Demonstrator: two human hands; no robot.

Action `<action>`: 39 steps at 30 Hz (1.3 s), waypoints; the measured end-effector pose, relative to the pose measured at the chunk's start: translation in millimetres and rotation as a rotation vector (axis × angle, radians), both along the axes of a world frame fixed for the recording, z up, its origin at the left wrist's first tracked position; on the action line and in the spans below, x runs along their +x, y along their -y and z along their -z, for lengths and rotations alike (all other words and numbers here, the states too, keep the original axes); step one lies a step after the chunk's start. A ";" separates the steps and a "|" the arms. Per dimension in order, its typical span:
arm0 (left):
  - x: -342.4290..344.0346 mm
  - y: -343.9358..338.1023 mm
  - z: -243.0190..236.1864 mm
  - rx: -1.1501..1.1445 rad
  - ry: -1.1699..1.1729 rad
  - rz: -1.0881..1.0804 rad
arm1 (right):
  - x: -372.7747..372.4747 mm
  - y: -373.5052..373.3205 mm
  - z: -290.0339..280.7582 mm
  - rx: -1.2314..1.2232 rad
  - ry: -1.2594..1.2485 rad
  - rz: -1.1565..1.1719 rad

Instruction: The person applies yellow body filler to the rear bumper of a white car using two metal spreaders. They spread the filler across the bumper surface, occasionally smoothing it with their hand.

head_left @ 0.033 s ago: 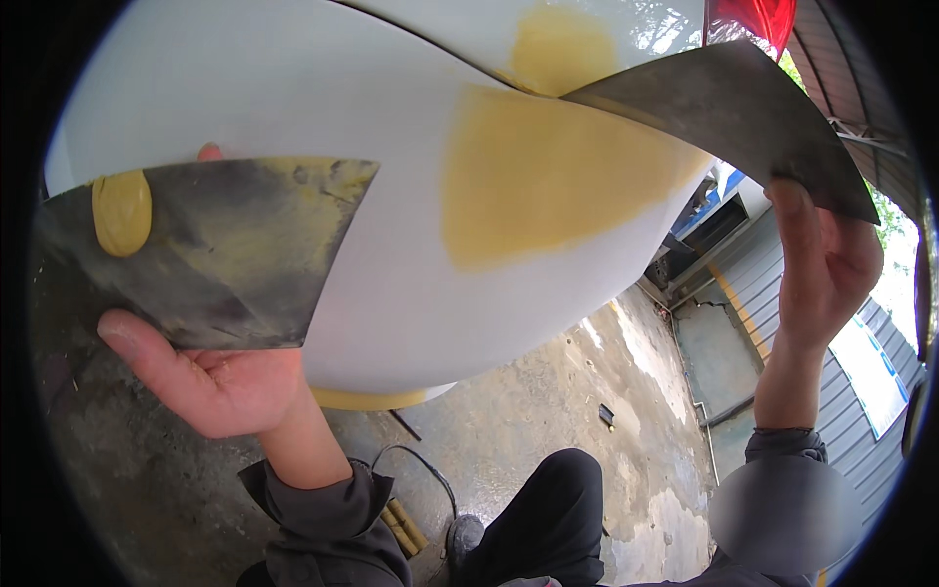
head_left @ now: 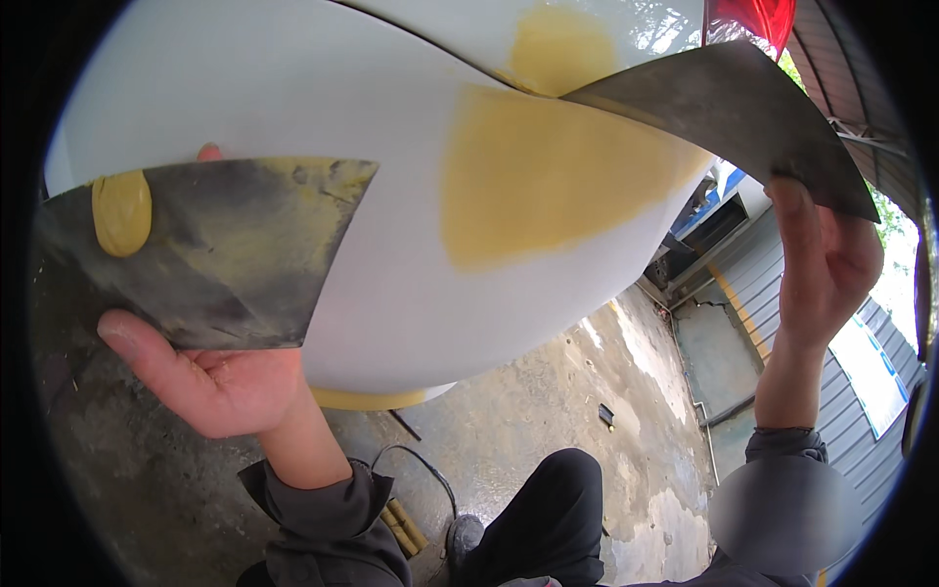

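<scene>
My left hand [head_left: 215,386] holds a dark, smeared flat plate [head_left: 235,259] at the left, a fingertip showing over its top edge. A glob of yellow putty [head_left: 122,215] sits on the plate's upper left. My right hand [head_left: 822,264] grips a plain dark, flexible spreader [head_left: 714,112] between thumb and fingers. The spreader's left tip meets, or lies just over, the white car panel [head_left: 381,254] by a curved seam. Two dull yellow patches are on the bodywork: a large one [head_left: 548,186] below the seam and a smaller one [head_left: 558,49] above it.
A red tail light [head_left: 753,20] is at the top right. Below are the concrete floor [head_left: 509,411], a hose [head_left: 440,474], yellowish cylinders [head_left: 401,528] and my dark-clad knee [head_left: 538,509]. A corrugated metal wall [head_left: 753,303] stands at the right under a roof [head_left: 836,88].
</scene>
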State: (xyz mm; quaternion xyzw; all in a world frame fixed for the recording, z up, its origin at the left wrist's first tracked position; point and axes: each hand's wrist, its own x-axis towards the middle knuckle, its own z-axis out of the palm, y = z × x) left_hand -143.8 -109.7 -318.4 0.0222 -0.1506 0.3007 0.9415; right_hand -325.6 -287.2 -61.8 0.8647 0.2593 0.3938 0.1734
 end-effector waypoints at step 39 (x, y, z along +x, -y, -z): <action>-1.4 5.2 -14.8 -0.041 -0.170 -0.106 | -2.8 -7.9 -37.5 -0.289 0.082 0.101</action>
